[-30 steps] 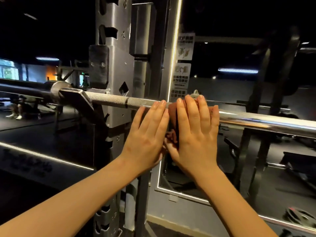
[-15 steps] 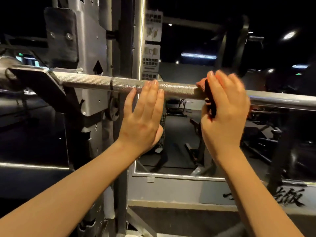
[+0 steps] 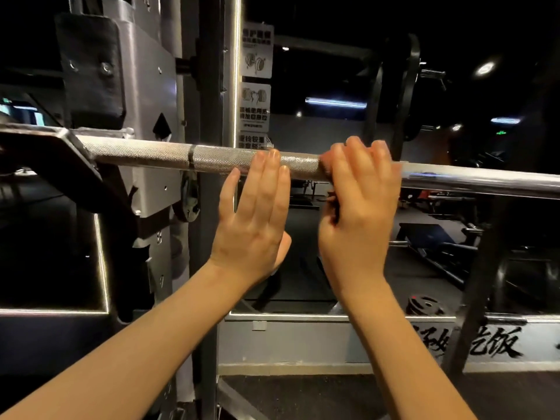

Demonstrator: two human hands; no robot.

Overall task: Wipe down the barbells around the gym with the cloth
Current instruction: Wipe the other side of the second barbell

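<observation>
Gripping the knurled, cylindrical steel barbell [image 3: 212, 160], the right hand [image 3: 360, 213] curls over.

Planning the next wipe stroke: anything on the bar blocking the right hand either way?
Rightward, nothing visible: the barbell runs bare from the right hand to the frame edge. Leftward, the left hand lies flat against the knurling close by, with the rack hook beyond.

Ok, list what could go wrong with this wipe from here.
The left hand only rests straight fingers on the barbell, so the bar might roll in its rack hook. The cloth is bunched almost out of sight under the right hand; it may snag on the knurling or skip patches.
</observation>
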